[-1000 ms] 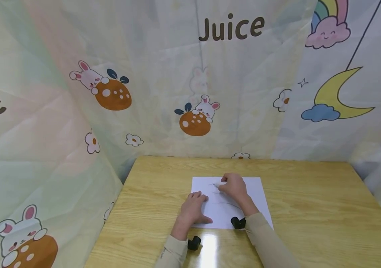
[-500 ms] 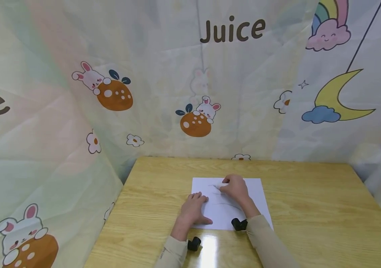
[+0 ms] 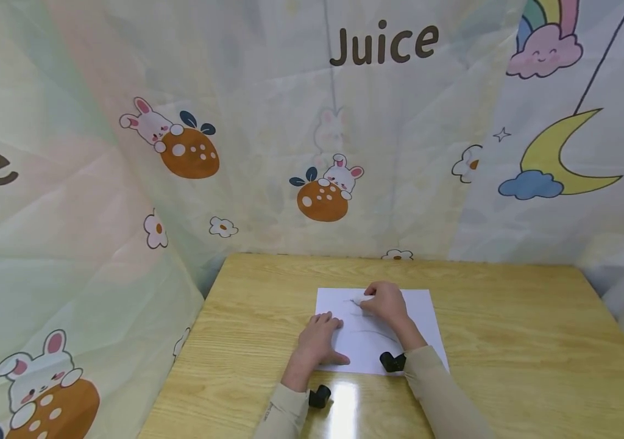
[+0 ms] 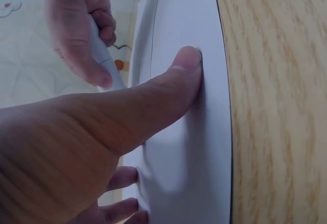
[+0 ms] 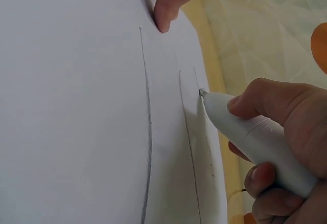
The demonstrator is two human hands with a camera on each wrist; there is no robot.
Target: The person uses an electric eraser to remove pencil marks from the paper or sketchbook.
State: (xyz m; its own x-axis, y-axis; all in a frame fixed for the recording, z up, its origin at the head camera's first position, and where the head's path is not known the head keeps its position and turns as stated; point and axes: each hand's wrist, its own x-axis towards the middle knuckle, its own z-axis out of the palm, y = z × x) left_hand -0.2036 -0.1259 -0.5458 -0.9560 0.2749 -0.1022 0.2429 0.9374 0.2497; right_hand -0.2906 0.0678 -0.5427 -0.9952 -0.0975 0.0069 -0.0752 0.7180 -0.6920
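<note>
A white sheet of paper (image 3: 367,353) lies on the wooden table, marked with several thin dark lines (image 5: 148,111). My left hand (image 3: 319,342) rests on its left side, fingers spread and thumb (image 4: 186,63) pressing near the front edge. My right hand (image 3: 389,305) grips a thick white pen-shaped tool (image 5: 255,137) with a short metal tip. That tip meets the paper at the line nearest the far edge, as the right wrist view shows. Part of the tool's body is hidden inside the curled fingers.
Black wrist-camera mounts (image 3: 392,362) project from both sleeves over the table (image 3: 520,347). A printed cloth (image 3: 257,122) with rabbits and a moon hangs behind the table's far edge and down the left side.
The head view shifts slightly. Both hands stay in nearly the same place on the paper, with the tool's tip still at the far line.
</note>
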